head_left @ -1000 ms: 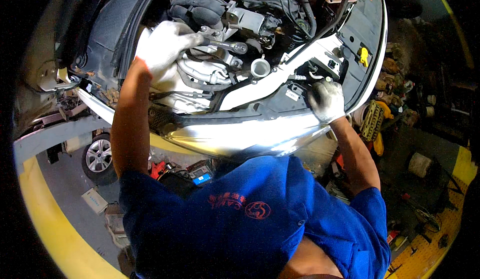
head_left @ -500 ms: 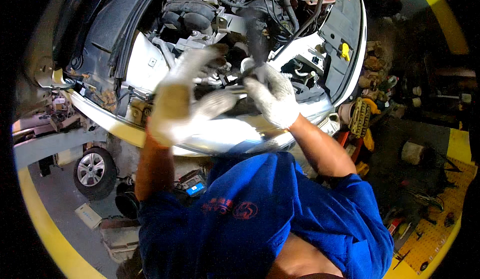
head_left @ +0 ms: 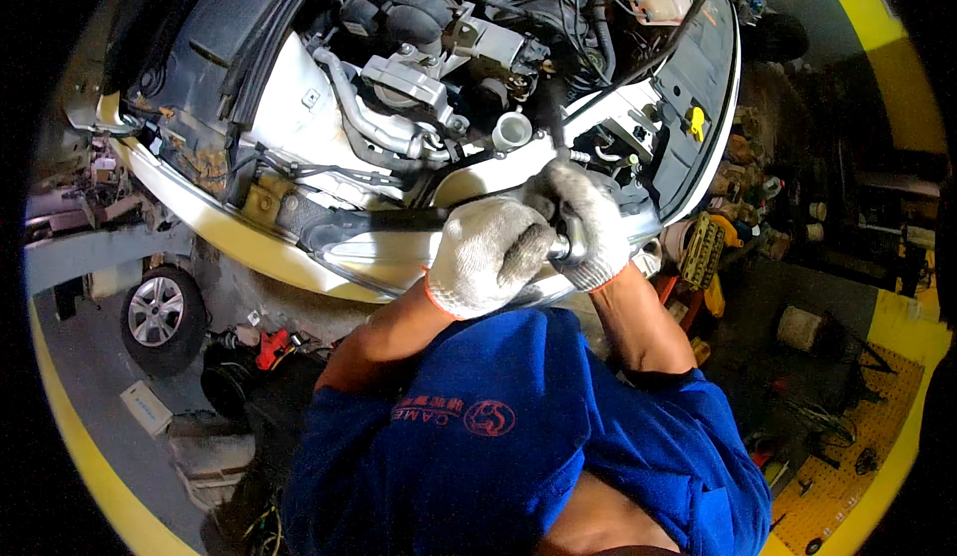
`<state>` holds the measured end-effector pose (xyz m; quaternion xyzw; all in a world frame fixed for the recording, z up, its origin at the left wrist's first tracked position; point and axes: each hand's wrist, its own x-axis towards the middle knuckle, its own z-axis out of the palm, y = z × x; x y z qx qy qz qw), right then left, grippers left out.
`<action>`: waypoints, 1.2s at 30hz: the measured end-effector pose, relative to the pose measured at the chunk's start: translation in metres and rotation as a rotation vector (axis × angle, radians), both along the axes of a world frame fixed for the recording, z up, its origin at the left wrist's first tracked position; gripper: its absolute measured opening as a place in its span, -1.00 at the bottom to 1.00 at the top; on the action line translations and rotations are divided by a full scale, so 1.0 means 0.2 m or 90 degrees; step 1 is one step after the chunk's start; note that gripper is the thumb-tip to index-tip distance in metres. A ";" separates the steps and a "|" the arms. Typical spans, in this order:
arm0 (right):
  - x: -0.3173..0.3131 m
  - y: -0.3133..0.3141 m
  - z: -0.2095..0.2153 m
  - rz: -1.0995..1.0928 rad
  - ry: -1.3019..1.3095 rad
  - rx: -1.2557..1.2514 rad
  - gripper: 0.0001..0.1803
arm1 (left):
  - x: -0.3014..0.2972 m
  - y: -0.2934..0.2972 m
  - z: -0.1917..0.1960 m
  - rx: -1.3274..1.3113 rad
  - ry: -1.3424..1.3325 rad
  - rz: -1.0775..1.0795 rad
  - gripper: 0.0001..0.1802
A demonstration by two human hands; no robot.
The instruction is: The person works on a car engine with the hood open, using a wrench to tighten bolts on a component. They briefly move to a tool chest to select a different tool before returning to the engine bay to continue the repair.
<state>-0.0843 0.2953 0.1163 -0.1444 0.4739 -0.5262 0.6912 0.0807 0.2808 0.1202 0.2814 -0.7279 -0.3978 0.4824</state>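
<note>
A garage floor of grey concrete with a curved yellow painted stripe fills the edges of the frame, strewn with tools and parts at the right. Nearest, at the bottom centre, is the person's blue work shirt, both bare forearms rising from it toward mid-frame. There the two hands meet, each in a white knitted glove with an orange cuff. The left hand is curled into a closed fist around a shiny metal tool handle, whose end shows between the gloves. The right hand is wrapped over the same handle from the right, fingers bent shut, touching the left glove. Just beyond the hands runs the white front edge of the car body. Further up, the open engine bay fills the top centre. A loose car wheel lies on the floor at the lower left.
</note>
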 end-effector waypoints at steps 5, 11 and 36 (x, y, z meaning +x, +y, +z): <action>-0.03 0.03 0.11 0.061 0.433 -0.223 -0.75 | 0.04 -0.01 -0.08 0.187 -0.036 0.072 -0.86; 0.01 0.03 0.13 0.198 0.459 -0.270 -0.72 | -0.03 -0.06 -0.35 0.386 0.190 0.259 -0.82; 0.05 -0.09 0.03 -0.113 0.083 -0.112 -0.73 | 0.00 -0.02 -0.16 0.696 0.408 -0.098 -0.68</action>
